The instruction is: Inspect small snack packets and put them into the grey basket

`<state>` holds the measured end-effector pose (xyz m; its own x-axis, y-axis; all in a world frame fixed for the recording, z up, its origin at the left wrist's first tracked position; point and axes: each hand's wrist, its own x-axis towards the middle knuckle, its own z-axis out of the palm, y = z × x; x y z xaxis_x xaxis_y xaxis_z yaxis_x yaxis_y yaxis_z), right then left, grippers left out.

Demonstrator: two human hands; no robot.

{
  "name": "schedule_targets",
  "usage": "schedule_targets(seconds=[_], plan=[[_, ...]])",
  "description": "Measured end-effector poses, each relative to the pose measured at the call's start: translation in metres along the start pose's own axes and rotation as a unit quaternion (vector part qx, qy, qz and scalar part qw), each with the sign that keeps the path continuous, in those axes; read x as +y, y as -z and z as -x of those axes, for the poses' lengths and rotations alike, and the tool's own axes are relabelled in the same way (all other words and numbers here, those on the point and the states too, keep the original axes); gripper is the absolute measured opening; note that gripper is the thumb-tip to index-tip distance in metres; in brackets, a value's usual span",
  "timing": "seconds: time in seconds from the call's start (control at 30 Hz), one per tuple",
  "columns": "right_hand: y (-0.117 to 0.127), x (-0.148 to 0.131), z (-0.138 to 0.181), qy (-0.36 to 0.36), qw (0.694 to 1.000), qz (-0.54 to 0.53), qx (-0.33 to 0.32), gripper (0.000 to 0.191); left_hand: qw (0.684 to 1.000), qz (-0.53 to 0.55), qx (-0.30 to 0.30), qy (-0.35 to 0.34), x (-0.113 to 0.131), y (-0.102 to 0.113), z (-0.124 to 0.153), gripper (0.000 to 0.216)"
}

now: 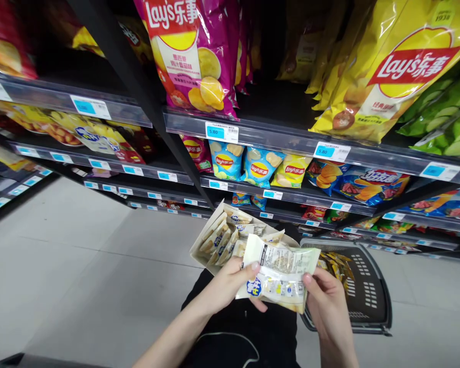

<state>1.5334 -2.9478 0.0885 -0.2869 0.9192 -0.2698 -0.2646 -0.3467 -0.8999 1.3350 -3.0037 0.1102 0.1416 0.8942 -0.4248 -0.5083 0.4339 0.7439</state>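
Between my two hands is a small white and pale green snack packet (278, 273), its printed back facing up and a blue logo near its left end. My left hand (230, 283) grips the left end, thumb on top. The right end is pinched by my right hand (325, 296), with the thumb over the edge. Just beyond the packet, an open cardboard box (199, 248) holds several similar packets standing in rows. My hands and the packet hide part of the box's near side.
Dark shelves (138, 97) carry chip bags, among them a purple bag (199, 61) and a large yellow bag (398, 76). Price tags (221, 132) line the shelf edges. On the grey floor (99, 286) at the right stands a dark shopping basket (368, 291) with yellowish packets (335, 268) inside.
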Motion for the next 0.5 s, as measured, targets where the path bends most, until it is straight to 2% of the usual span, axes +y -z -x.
schedule_targets(seconds=[0.13,0.33,0.5], plan=[[0.008,0.001,-0.001,0.012,1.0,0.026,0.006,0.017,1.0,-0.006,-0.007,0.014,0.002,-0.002,0.002,0.055],[0.009,0.005,-0.002,-0.007,0.999,-0.028,-0.019,0.017,1.0,0.017,0.01,0.004,0.002,-0.011,0.0,0.059],[0.023,0.012,0.0,0.011,1.0,-0.004,0.0,0.014,0.992,-0.125,0.02,-0.018,0.012,-0.011,-0.001,0.051]])
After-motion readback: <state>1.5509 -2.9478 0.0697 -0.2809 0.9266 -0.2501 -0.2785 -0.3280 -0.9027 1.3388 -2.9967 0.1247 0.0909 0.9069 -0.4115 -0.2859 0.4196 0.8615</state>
